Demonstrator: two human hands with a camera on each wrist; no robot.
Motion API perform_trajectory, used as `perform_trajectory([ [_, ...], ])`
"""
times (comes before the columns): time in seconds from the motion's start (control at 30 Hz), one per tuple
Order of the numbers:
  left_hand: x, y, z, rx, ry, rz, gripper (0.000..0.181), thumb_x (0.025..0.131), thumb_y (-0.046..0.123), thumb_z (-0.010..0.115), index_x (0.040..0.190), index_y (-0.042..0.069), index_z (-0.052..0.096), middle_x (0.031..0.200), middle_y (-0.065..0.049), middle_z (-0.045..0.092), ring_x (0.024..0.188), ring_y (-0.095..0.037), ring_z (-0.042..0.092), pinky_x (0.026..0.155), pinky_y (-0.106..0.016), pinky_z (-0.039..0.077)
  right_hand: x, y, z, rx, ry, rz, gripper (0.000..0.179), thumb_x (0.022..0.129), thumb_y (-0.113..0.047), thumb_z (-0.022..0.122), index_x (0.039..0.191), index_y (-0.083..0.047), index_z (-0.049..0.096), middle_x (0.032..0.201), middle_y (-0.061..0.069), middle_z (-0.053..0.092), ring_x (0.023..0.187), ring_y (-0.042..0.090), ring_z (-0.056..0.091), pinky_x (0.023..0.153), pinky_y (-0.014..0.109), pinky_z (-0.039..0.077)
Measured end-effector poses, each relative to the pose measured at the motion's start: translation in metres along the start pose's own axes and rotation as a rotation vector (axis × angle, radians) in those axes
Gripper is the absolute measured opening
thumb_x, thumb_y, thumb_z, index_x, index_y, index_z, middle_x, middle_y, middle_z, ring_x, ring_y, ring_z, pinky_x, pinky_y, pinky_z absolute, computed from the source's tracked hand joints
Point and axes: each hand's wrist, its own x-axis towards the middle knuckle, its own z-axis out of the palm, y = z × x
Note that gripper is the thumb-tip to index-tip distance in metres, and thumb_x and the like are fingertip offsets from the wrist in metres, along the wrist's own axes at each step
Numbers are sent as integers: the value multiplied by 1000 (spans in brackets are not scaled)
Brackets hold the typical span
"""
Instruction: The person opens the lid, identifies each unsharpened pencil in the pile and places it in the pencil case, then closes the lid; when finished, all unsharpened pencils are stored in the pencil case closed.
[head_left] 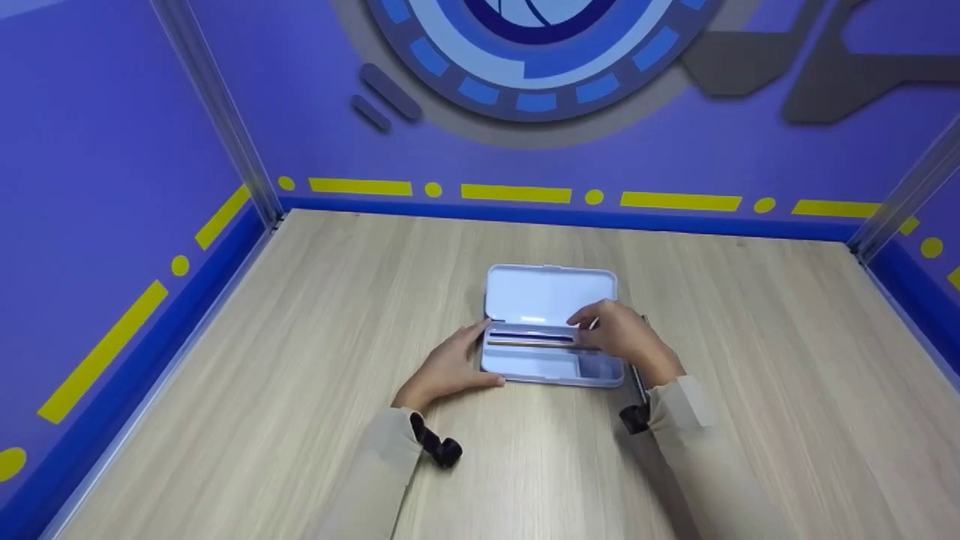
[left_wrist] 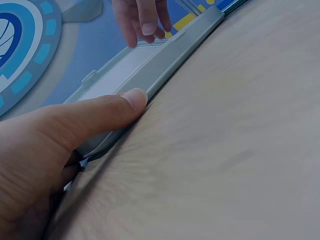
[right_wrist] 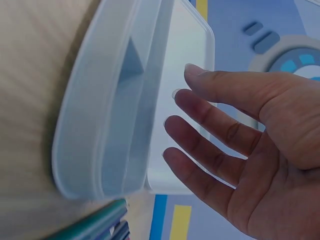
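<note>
A pale plastic pencil case [head_left: 495, 367] lies on the table with its lid [head_left: 540, 289] raised toward the back. My left hand [head_left: 450, 367] grips its left end, fingers along the side. In the left wrist view the thumb [left_wrist: 115, 112] presses on the front wall. Inside, in the rear part of the tray, lie slim pencils [head_left: 525, 343]. Over the right part of the case hovers my right hand [head_left: 619, 334]. The right wrist view shows its fingers [right_wrist: 200, 130] loosely bent and apart, holding nothing. A small divided compartment [head_left: 600, 366] sits at the tray's right end.
Several pens [right_wrist: 100, 220] lie on the table just right of the case, partly under the right forearm. Purple panels [head_left: 525, 169] with yellow marks stand behind and at both sides of the wood-grain table [head_left: 300, 337].
</note>
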Motion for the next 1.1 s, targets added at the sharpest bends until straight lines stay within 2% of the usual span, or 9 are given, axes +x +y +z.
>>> perform_trajectory([
  [0.27,-1,1,-1,-11,8,4,102,68,44,84,152,19,31,152,-15,36,141,-31,34,115,-48,30,-12,19,-9,-2,111,-100,24,84,-1,67,106,3,71,93,16,72,82,24,65,70,39,56],
  [0.37,-1,1,-1,-12,6,7,102,68,44,84,152,18,30,152,-15,36,140,-31,34,115,-47,30,-17,27,-12,24,119,-95,26,84,-2,67,109,5,70,96,19,71,85,27,66,71,40,57],
  [0.8,-1,1,0,0,9,17,104,68,45,84,152,19,29,152,-12,37,141,-29,34,115,-45,30,-40,56,-22,84,157,-1,33,87,-6,66,118,5,65,106,21,69,93,30,64,79,43,55],
  [1.1,-1,0,0,8,12,11,104,68,46,84,152,18,30,152,-13,38,140,-30,35,115,-45,30,-52,71,-25,115,169,67,40,88,-9,66,124,8,60,114,26,65,96,34,65,76,40,57],
])
